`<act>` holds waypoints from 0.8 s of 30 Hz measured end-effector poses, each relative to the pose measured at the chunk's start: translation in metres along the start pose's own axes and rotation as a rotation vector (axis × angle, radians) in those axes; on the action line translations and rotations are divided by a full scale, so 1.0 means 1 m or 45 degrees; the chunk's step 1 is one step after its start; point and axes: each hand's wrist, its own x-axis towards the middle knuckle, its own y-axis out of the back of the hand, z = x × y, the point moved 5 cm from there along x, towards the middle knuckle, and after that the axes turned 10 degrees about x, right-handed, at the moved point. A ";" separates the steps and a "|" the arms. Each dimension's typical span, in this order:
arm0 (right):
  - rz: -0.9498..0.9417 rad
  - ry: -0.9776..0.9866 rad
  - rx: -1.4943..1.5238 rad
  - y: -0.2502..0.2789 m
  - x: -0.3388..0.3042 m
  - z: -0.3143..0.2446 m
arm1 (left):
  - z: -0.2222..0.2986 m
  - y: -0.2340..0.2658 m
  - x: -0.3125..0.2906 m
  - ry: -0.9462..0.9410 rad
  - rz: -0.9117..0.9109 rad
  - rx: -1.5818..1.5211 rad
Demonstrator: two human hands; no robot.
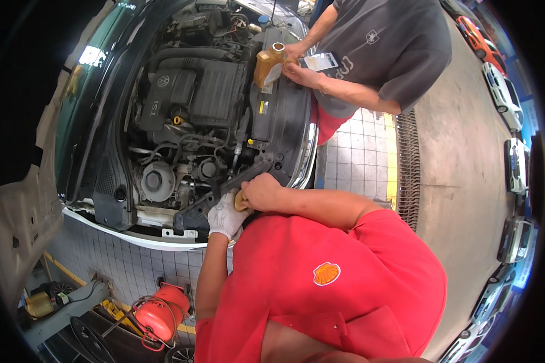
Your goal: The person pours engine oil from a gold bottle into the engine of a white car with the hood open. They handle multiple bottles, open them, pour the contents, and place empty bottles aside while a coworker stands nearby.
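One black-covered engine (172,97); near it, one white-gloved left hand (225,215), one small tan piece (240,201) and one bare right hand (263,192).
Between both, touched by bent left fingers (how tightly, cannot tell) and held within curled right fingers; beyond, one amber jug (264,68) at a co-worker's two hands (301,75), with contents unclear.

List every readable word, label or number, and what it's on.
Engine cover: letters and round emblem; readable, wording withheld.
Co-worker's grey shirt: light letters, not fully legible; crest.
Red shirt: orange badge, no words visible.
Yellow label: too small.
Phone screen: too small.
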 end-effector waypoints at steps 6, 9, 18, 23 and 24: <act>0.302 0.508 -0.097 0.034 -0.031 -0.017 | -0.003 -0.002 0.003 0.082 -0.090 0.022; 0.361 0.389 0.219 0.043 -0.028 0.009 | -0.005 -0.002 0.006 0.058 -0.119 0.016; 0.674 -0.484 0.523 -0.029 -0.006 0.223 | -0.006 0.001 0.006 0.063 -0.111 0.006; 0.941 -0.550 0.517 -0.032 0.007 0.237 | -0.009 0.000 0.000 0.082 -0.114 -0.025; 0.944 -0.563 0.433 -0.048 0.013 0.245 | -0.009 -0.001 -0.003 0.092 -0.109 -0.031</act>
